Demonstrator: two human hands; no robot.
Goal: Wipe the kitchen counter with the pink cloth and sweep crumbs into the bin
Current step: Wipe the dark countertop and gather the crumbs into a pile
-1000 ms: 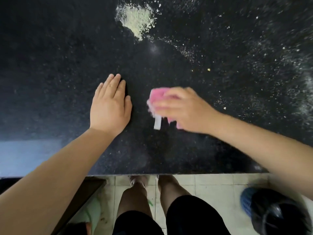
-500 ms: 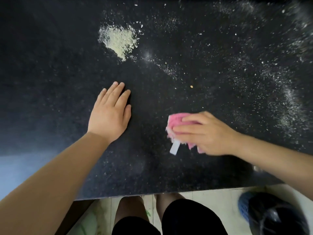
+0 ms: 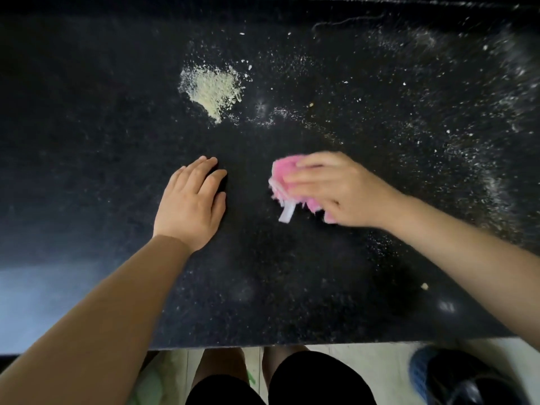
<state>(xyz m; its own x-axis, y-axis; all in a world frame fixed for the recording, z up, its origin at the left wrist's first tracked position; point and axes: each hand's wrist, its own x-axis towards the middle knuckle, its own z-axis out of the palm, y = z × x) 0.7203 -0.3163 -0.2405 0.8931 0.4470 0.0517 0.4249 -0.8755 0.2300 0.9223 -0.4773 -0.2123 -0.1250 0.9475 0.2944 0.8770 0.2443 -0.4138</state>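
The black speckled counter (image 3: 102,141) fills most of the view. My right hand (image 3: 339,191) lies on top of the bunched pink cloth (image 3: 282,178), fingers pressing it onto the counter; a white tag sticks out below it and the hand is motion-blurred. My left hand (image 3: 191,204) rests flat on the counter to the cloth's left, fingers together and holding nothing. A pale heap of crumbs (image 3: 211,89) sits farther back, above the left hand. Fine scattered crumbs (image 3: 467,135) spread over the right part of the counter.
Past the counter's front edge are pale floor tiles (image 3: 365,361) and my legs. A blue bin with a black liner (image 3: 455,378) stands on the floor at the lower right. One loose crumb (image 3: 424,286) lies near my right forearm.
The right hand with the cloth has slid back and forth across the counter, blurred now. The left hand has stayed flat in place. The camera has shifted.
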